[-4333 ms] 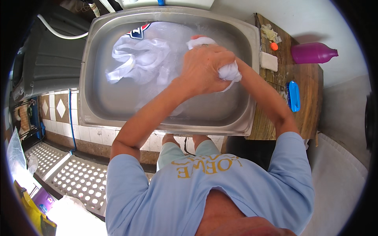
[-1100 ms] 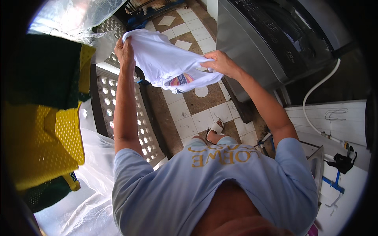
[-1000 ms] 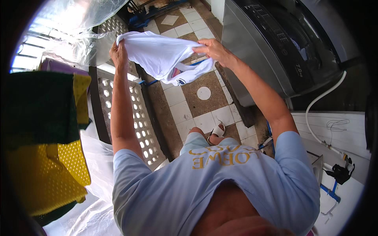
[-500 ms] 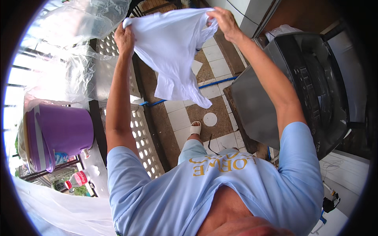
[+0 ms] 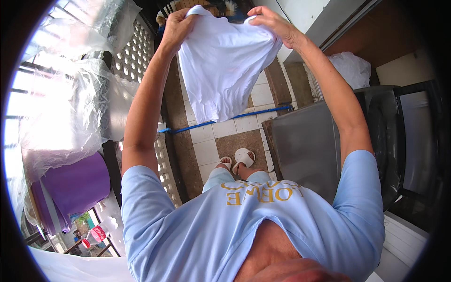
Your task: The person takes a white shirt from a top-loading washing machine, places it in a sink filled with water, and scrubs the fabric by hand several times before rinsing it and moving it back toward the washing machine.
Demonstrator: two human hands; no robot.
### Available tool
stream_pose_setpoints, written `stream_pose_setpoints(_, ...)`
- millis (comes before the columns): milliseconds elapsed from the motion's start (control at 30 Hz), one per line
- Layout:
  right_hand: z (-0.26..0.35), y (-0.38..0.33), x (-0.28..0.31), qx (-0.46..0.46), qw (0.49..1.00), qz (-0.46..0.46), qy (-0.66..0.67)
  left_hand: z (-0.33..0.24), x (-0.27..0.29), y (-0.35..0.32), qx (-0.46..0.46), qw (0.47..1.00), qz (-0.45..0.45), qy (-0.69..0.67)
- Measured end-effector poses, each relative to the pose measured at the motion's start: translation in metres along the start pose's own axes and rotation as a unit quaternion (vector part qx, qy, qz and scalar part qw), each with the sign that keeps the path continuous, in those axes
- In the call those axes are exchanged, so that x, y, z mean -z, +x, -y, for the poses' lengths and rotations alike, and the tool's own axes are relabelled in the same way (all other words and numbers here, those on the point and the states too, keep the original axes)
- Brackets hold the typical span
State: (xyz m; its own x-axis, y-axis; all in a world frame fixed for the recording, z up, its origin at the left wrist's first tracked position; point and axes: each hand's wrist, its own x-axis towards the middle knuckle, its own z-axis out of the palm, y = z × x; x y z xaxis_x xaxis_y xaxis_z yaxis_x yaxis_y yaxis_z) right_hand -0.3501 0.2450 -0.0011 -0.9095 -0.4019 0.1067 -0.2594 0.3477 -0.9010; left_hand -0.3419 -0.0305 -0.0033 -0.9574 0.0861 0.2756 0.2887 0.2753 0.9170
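Observation:
A white cloth garment (image 5: 223,61), perhaps a shirt, hangs stretched between my two raised hands, its creased lower end dangling over the floor. My left hand (image 5: 178,29) is closed around its upper left corner. At the upper right edge, my right hand (image 5: 277,29) pinches the fabric between thumb and fingers. Folds hide the garment's exact shape.
To the right stands a dark grey washing machine (image 5: 307,141), with a white plastic bag (image 5: 350,69) beyond it. On the left are plastic sheeting (image 5: 70,108), a purple bucket (image 5: 77,190) and a bottle (image 5: 96,235). A blue pole (image 5: 192,126) crosses the tiled floor (image 5: 204,148).
My left hand has moved right and up, so the hands are closer together. The garment now hangs more evenly, its trailing end drawn in. My feet have stepped forward, shifting the view.

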Motion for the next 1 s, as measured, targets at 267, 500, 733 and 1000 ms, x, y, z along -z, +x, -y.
stream_pose_setpoints(267,0.018,0.071,-0.004,0.113,0.993,0.010,-0.030,-0.027,-0.042,0.055,-0.125,0.973,0.068,-0.183)
stream_pose_setpoints(500,0.047,0.088,0.042,0.108,0.979,-0.005,0.172,0.199,-0.087,0.016,-0.030,0.999,0.007,-0.038)
stream_pose_setpoints(733,0.021,0.035,0.127,-0.010,0.973,-0.180,0.144,0.162,-0.161,0.085,0.076,0.945,0.121,-0.294)
stream_pose_setpoints(1000,0.076,-0.086,0.140,-0.085,0.931,-0.204,-0.289,-0.157,-0.210,0.112,-0.193,0.884,0.335,-0.260)
